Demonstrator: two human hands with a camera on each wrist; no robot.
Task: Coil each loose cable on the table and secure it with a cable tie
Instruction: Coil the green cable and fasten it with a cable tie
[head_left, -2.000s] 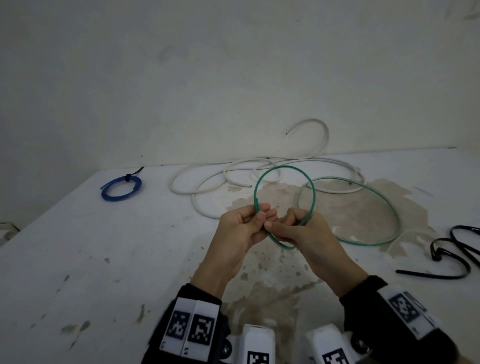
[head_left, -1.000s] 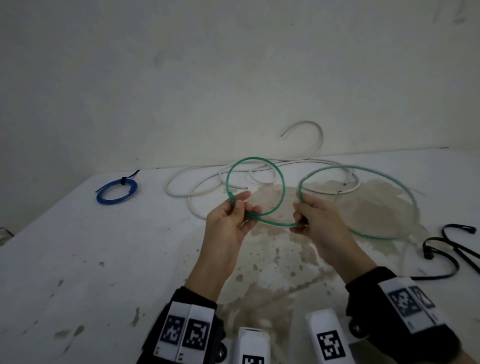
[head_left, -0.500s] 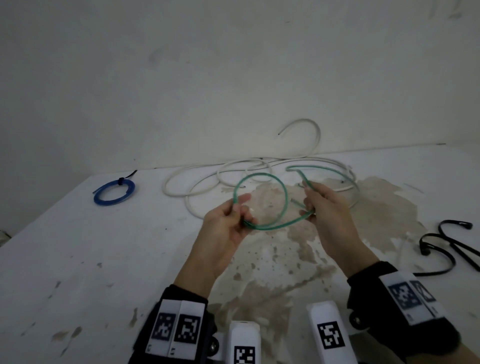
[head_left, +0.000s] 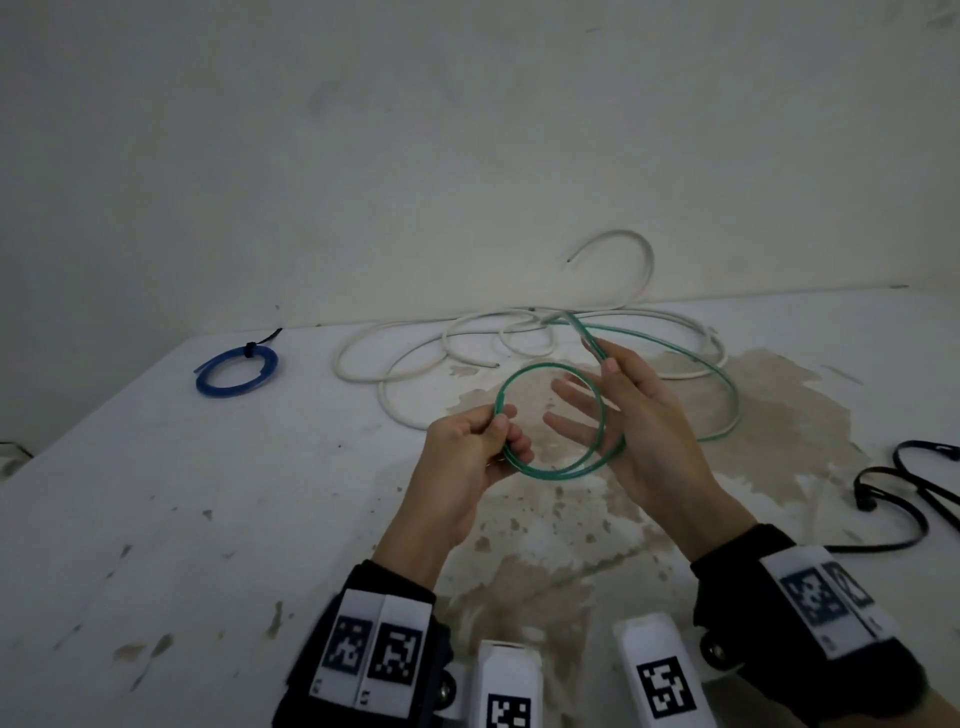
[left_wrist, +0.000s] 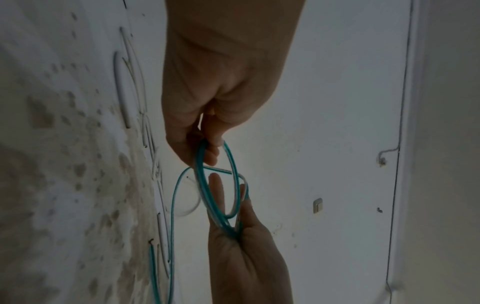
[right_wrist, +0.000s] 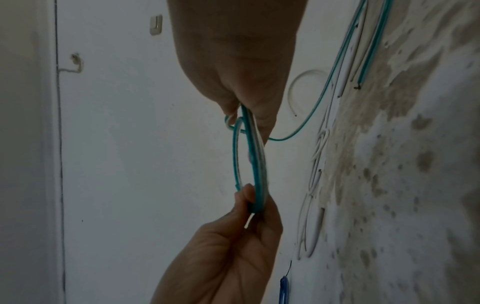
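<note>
A white table (head_left: 156, 519), stained brown across its middle and flecked with small marks, is being seen from its near edge. At eleven o'clock a blue cable coil (head_left: 236, 371), bound by a black tie (head_left: 251, 349), is lying near the far edge. At twelve o'clock a loose white cable (head_left: 415, 358) is sprawled in several loops, one end being raised against the wall. The trailing part of a green cable (head_left: 727, 384) is lying at one o'clock, crossing the white loops. At three o'clock a black cable (head_left: 898, 499) is lying uncoiled.
</note>
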